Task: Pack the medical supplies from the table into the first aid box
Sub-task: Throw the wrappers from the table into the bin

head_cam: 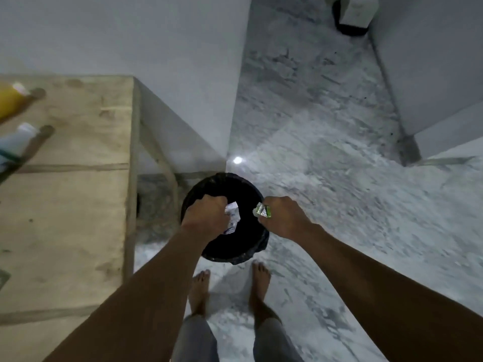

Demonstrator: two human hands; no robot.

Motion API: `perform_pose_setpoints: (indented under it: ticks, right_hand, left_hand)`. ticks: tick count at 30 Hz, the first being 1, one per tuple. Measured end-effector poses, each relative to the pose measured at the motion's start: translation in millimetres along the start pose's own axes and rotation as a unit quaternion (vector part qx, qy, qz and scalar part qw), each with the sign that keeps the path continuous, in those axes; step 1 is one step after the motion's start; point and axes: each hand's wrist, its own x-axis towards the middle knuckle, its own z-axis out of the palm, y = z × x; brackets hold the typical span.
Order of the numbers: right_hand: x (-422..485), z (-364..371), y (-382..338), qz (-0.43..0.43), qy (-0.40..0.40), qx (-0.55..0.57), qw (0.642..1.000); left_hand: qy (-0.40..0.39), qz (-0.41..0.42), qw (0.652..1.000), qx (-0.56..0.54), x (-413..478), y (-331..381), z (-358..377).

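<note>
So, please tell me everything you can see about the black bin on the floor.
The black bin is round and lined with a black plastic bag that bunches over its rim. It stands upright on the pale marbled floor, beside the wooden table's corner and just ahead of the person's bare feet. Its inside looks dark; any contents cannot be made out. The left hand, holding white scraps, and the right hand, holding a green and white wrapper, hover over its opening. Whether either hand touches the rim cannot be told.

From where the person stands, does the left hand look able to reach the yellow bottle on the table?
Probably not at once. The left hand is closed on a white wrapper over the black bin, while the yellow bottle lies at the table's far left edge, needing a step over.
</note>
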Motion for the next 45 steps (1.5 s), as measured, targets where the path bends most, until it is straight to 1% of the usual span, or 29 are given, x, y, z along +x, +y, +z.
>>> perform_pose_setpoints:
  ticks: [3,7,9,11,13,16,18,21,23,25,28,30,33,34,36,41,43,45]
  right_hand:
    - [46,30,23,-0.029,-0.032,-0.017,0.999]
    - [103,81,54,-0.035,-0.049,-0.025,0.998]
    - [131,114,71,-0.033,-0.049,-0.016,0.998]
    - [160,148,89,-0.038,-0.044,-0.004,0.998]
    - [188,182,105,-0.054,-0.058,0.009,0.997]
    - [227,226,119,-0.075,-0.084,0.015,0.994]
    - [250,250,120,-0.074,-0.089,0.005,0.993]
    - [275,277,121,-0.061,-0.119,0.002,0.991]
    - [281,291,121,-0.051,-0.114,0.0,0.992]
    - [280,296,118,-0.043,-0.107,-0.009,0.993]
    - [269,288,117,-0.051,-0.145,-0.005,0.988]
    - [253,276,115,-0.06,-0.14,-0.011,0.988]
    - [215,250,100,-0.062,-0.098,-0.051,0.992]
    - [201,237,93,-0.065,-0.083,-0.062,0.993]
    - [170,205,77,-0.081,-0.049,-0.082,0.992]
    - [80,91,27,-0.103,0.0,-0.099,0.99]
    - [44,44,6,-0.12,0.041,-0.108,0.986]
    - [10,0,-16,-0.143,0.089,-0.116,0.979]
  left_hand:
    - [0.005,-0.045,0.999,-0.025,28,-8,40]
    - [0.032,-0.088,0.992,-0.08,69,-29,96]
    - [0.037,-0.09,0.992,-0.082,92,-44,128]
    - [0.039,-0.084,0.994,-0.053,116,-60,158]
    - [0.039,-0.078,0.996,-0.031,138,-78,188]
    - [0.043,-0.056,0.996,-0.054,169,-105,233]
    - [0.037,-0.053,0.997,-0.046,185,-123,256]
    - [-0.005,-0.049,0.998,-0.038,207,-136,277]
    - [-0.036,-0.06,0.997,-0.033,216,-140,287]
    - [-0.048,-0.078,0.996,-0.009,218,-142,292]
    - [-0.046,-0.074,0.996,0.021,205,-138,289]
    - [-0.032,-0.07,0.996,0.053,190,-130,278]
    - [0.023,-0.056,0.995,0.078,163,-107,251]
    - [0.03,-0.047,0.995,0.085,153,-96,237]
    - [0.075,-0.039,0.993,0.086,130,-74,207]
    - [0.156,-0.041,0.983,0.09,49,-6,109]
    - [0.187,-0.065,0.976,0.09,13,20,61]
    - [0.231,-0.073,0.965,0.104,-24,40,14]
